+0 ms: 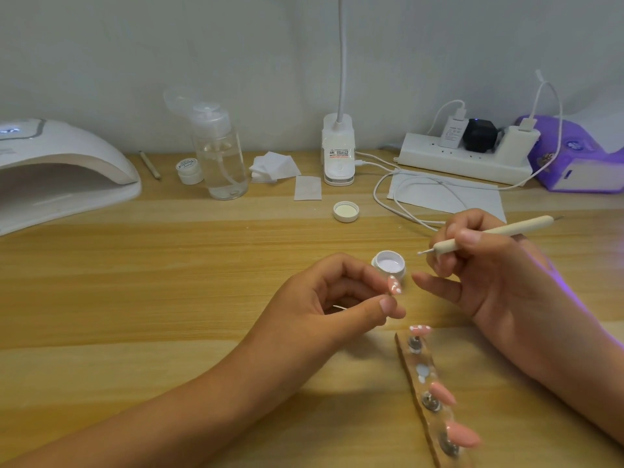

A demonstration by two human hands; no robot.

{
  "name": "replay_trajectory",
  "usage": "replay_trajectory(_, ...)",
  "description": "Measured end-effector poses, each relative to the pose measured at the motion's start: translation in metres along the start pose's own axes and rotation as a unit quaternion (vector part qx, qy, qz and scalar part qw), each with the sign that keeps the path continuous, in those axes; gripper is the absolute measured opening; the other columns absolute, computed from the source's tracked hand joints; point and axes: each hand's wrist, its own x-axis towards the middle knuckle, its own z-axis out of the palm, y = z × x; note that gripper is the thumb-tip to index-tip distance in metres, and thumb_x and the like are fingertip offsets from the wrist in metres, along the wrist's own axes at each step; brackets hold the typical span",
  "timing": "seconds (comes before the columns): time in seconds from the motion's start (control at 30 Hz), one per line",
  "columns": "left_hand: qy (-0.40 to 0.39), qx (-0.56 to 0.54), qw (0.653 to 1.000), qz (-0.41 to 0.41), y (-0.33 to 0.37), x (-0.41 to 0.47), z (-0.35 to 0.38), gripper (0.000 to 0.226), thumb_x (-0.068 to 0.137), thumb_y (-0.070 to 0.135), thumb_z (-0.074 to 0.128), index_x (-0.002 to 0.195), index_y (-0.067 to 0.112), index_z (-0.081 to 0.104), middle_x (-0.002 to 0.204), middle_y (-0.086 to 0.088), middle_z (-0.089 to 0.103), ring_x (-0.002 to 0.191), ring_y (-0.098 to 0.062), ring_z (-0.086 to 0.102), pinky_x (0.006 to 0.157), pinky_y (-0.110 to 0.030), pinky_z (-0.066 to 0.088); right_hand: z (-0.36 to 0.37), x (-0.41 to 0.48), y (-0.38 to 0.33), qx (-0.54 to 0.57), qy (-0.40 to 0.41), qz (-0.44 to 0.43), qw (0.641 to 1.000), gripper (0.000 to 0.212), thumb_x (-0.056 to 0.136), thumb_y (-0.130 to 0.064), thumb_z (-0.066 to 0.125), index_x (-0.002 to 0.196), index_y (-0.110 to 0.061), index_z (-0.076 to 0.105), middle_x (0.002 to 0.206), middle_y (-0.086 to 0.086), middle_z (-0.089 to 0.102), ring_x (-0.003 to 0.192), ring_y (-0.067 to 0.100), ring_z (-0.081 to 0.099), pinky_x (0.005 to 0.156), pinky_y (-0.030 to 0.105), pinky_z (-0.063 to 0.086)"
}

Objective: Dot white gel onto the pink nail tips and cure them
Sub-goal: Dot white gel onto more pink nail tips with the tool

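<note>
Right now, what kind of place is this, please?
Probably a nail-art work desk: a curing lamp at the left, an open pot of white gel, and pink nail tips on a holder strip.

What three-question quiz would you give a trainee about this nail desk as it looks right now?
1. What does the right hand hold?
A) a dotting tool
B) tweezers
C) a cotton pad

2. True or false: the gel jar has its lid screwed on.

3. Fill in: the left hand pinches a pink nail tip that already carries white ____.

Key
1. A
2. False: the jar is open, and a loose lid lies apart behind it.
3. dots
</note>
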Motion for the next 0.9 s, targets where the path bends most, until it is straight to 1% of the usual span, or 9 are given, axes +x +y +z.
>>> replay_trajectory(0.1, 0.011, -0.013, 1.000, 0.004, 0.002, 0.000, 0.000, 0.010, 0.081, 0.029, 0.070, 0.083, 0.035, 0.062, 0.091, 0.001, 0.076, 0.082, -0.007, 0.066, 0.075, -0.017, 0.050, -0.002, 0.002, -0.001, 0.012, 0.016, -0.001, 1.000, 0.017, 0.080, -0.017, 0.054, 0.067, -0.022, 0.063, 0.062, -0.001, 0.053, 0.061, 0.007, 0.054, 0.062, 0.028, 0.057)
replay_trajectory(0.2, 0.042, -0.045, 0.998, 0.009, 0.002, 0.001, -0.001, 0.011, 0.083, 0.022, 0.066, 0.086, 0.023, 0.056, 0.093, -0.002, 0.076, 0.081, -0.007, 0.067, 0.068, -0.013, 0.048, -0.002, 0.002, -0.001, 0.015, 0.012, 0.002, 1.000, 0.017, 0.081, -0.017, 0.054, 0.068, -0.023, 0.063, 0.062, -0.002, 0.053, 0.061, 0.007, 0.055, 0.063, 0.027, 0.056)
replay_trajectory(0.33, 0.048, -0.050, 0.997, 0.020, 0.003, 0.001, -0.001, 0.012, 0.076, 0.022, 0.073, 0.076, 0.031, 0.065, 0.097, 0.002, 0.075, 0.087, -0.007, 0.065, 0.073, -0.015, 0.049, -0.002, 0.003, -0.002, 0.018, 0.022, 0.008, 1.000, 0.018, 0.080, -0.019, 0.054, 0.066, -0.025, 0.063, 0.061, -0.003, 0.053, 0.060, 0.006, 0.054, 0.062, 0.025, 0.055)
replay_trajectory(0.43, 0.064, 0.043, 0.995, 0.059, 0.004, -0.004, 0.002, 0.011, 0.068, 0.038, 0.075, 0.072, 0.031, 0.067, 0.081, 0.013, 0.058, 0.076, -0.007, 0.053, 0.067, -0.016, 0.043, -0.003, 0.003, -0.002, 0.025, 0.030, 0.008, 0.999, 0.017, 0.080, -0.019, 0.055, 0.066, -0.025, 0.062, 0.061, -0.003, 0.052, 0.059, 0.007, 0.053, 0.062, 0.024, 0.055)
replay_trajectory(0.5, 0.057, 0.141, 0.983, 0.105, 0.005, -0.009, 0.005, 0.011, 0.072, 0.040, 0.075, 0.074, 0.031, 0.068, 0.073, 0.013, 0.047, 0.069, -0.004, 0.044, 0.064, -0.013, 0.036, -0.003, 0.003, -0.002, 0.024, 0.030, 0.009, 0.999, 0.017, 0.080, -0.019, 0.054, 0.066, -0.024, 0.062, 0.061, -0.003, 0.053, 0.059, 0.007, 0.053, 0.062, 0.024, 0.055)
replay_trajectory(0.57, 0.023, 0.205, 0.970, 0.133, 0.006, -0.012, 0.009, 0.010, 0.076, 0.036, 0.077, 0.076, 0.027, 0.071, 0.068, 0.007, 0.045, 0.065, -0.004, 0.042, 0.062, -0.010, 0.032, -0.003, 0.003, -0.002, 0.022, 0.030, 0.010, 0.999, 0.017, 0.080, -0.019, 0.055, 0.066, -0.024, 0.062, 0.061, -0.003, 0.053, 0.059, 0.007, 0.053, 0.062, 0.024, 0.055)
replay_trajectory(0.7, -0.027, 0.232, 0.964, 0.124, 0.005, -0.009, 0.013, 0.008, 0.077, 0.027, 0.080, 0.076, 0.021, 0.074, 0.061, 0.010, 0.041, 0.057, -0.003, 0.040, 0.059, -0.005, 0.031, -0.004, 0.004, -0.002, 0.021, 0.033, 0.014, 0.999, 0.014, 0.080, -0.019, 0.055, 0.068, -0.022, 0.061, 0.062, -0.003, 0.054, 0.061, 0.007, 0.054, 0.062, 0.024, 0.055)
replay_trajectory(0.83, -0.046, 0.274, 0.948, 0.159, 0.003, -0.005, 0.016, 0.006, 0.077, 0.023, 0.078, 0.080, 0.018, 0.077, 0.057, 0.000, 0.038, 0.055, -0.006, 0.038, 0.064, 0.001, 0.034, -0.005, 0.004, -0.001, 0.021, 0.024, 0.012, 0.999, 0.013, 0.082, -0.019, 0.056, 0.071, -0.023, 0.061, 0.063, -0.003, 0.055, 0.061, 0.007, 0.054, 0.064, 0.024, 0.055)
replay_trajectory(0.9, -0.051, 0.292, 0.941, 0.160, 0.002, -0.004, 0.016, 0.007, 0.077, 0.027, 0.077, 0.081, 0.021, 0.078, 0.056, 0.001, 0.039, 0.053, -0.005, 0.039, 0.060, -0.002, 0.031, -0.006, 0.004, 0.000, 0.016, 0.021, 0.011, 1.000, 0.013, 0.082, -0.019, 0.056, 0.071, -0.023, 0.061, 0.064, -0.003, 0.055, 0.061, 0.007, 0.055, 0.064, 0.024, 0.054)
